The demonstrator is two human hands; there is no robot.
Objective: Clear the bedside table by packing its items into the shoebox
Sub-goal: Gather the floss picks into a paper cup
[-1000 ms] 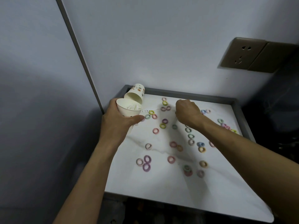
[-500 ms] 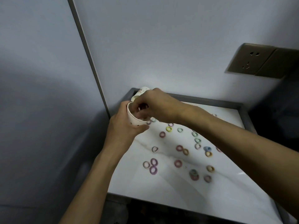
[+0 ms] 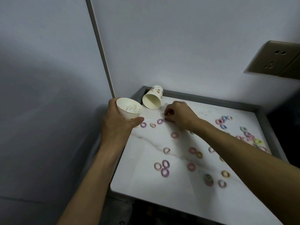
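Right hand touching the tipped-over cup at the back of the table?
Apart. The head view shows a strip of white tabletop between the right hand and the mouth of the tipped-over cup.

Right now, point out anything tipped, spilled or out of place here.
A paper cup lies on its side in the far left corner of the table. Small coloured rings are scattered all over the top.

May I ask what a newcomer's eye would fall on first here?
Many small colourful rings lie scattered across the white marble tabletop. At its back left, the left hand holds a white paper cup, with a patterned paper cup tipped on its side just behind, while the right hand reaches among the rings nearby.
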